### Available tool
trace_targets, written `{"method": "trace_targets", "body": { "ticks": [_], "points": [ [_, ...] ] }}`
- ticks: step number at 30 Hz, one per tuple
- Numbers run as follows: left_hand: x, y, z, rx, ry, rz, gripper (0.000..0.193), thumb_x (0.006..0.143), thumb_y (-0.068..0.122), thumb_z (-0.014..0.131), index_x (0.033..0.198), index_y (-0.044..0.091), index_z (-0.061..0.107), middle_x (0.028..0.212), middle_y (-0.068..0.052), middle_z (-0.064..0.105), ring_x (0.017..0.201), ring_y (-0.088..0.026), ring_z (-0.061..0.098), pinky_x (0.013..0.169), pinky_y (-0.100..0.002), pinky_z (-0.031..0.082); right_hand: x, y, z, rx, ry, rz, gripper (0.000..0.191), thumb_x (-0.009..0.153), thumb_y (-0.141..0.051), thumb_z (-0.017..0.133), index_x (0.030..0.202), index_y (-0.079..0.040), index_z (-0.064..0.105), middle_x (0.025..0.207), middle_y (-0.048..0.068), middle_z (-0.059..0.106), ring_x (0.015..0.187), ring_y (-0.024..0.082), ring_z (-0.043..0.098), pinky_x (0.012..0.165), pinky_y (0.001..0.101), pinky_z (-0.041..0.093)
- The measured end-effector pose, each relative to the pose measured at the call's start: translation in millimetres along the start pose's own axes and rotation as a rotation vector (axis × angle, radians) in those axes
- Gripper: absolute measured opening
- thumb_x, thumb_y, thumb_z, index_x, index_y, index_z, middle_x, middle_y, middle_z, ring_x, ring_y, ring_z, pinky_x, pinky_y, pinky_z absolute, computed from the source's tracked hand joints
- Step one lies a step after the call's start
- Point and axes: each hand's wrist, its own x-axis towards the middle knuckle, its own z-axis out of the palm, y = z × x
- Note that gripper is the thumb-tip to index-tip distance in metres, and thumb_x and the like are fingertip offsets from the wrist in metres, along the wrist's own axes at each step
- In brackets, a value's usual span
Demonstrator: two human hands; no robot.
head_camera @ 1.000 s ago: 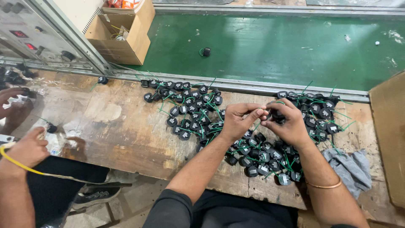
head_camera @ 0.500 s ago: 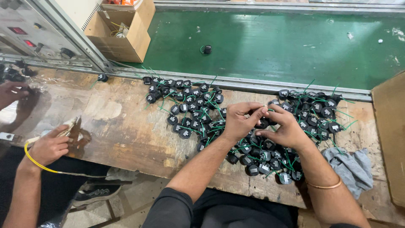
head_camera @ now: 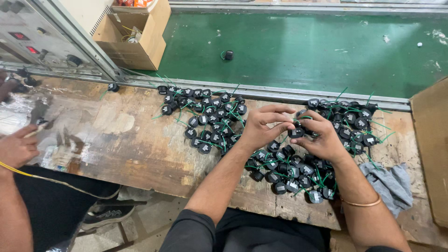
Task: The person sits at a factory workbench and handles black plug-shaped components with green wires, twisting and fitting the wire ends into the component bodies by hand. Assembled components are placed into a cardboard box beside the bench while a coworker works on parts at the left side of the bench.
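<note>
The worn wooden workbench (head_camera: 116,140) carries everything here, and beyond its far edge runs a green conveyor belt (head_camera: 303,46), where a single black part (head_camera: 228,55) lies well apart from the rest. On the bench's far left corner, beside a grey control cabinet (head_camera: 32,42), an open cardboard box (head_camera: 135,39) stands within reach, likely as a bin. The small black round components with green wire leads lie in three loose heaps on the bench: one heap (head_camera: 205,119) left of the hands, one heap (head_camera: 347,123) on the right by the far edge, and a third heap (head_camera: 291,170) at the near edge just under the wrists, which looks like a way of keeping sorted lots apart. A grey rag (head_camera: 389,182) lies crumpled at the bench's right near side. Over the middle of the bench the left hand (head_camera: 261,128) and the right hand (head_camera: 322,135) meet around one black component (head_camera: 296,132), raised close to the eyes: the right fingers are curled under it, gripping it, while the left fingertips pinch at its top, seemingly at the green lead. At the bench's left end a co-worker's hand (head_camera: 16,148) pinches a small pale thing, too small to tell.
</note>
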Motion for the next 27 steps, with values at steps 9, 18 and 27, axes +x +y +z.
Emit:
{"method": "trace_targets", "body": {
  "ticks": [9,18,27],
  "points": [
    [-7.0,-20.1,12.1,-0.13,0.015,-0.335,0.015,0.081,0.003,0.085,0.086,0.002,0.071,0.095,-0.005,0.076,0.097,-0.013,0.073,0.091,-0.031,0.059,-2.8,10.6,10.0,-0.052,0.002,-0.03,0.046,0.065,-0.015,0.092,0.102,0.0,0.069,0.11,0.013,0.065,0.1,0.027,0.066,0.084,0.0357,0.055],
    [1.8,-19.0,-1.7,0.03,-0.019,-0.286,0.019,0.081,0.013,0.086,0.094,0.006,0.074,0.103,-0.004,0.077,0.101,-0.015,0.073,0.094,-0.032,0.059,-3.4,5.3,6.9,0.086,0.167,0.093,0.044,0.067,-0.007,0.089,0.106,0.0,0.07,0.113,0.01,0.063,0.102,0.019,0.065,0.086,0.0337,0.054],
    [-2.9,-11.2,-10.1,0.73,-0.586,-0.466,0.038,0.072,0.034,0.086,0.106,0.019,0.076,0.103,-0.008,0.075,0.099,-0.032,0.07,0.082,-0.047,0.055,-4.1,10.0,-3.8,0.538,0.281,0.079,0.032,0.083,-0.005,0.083,0.09,-0.007,0.052,0.11,0.006,0.052,0.108,0.019,0.062,0.089,0.0355,0.061]
  ]
}}
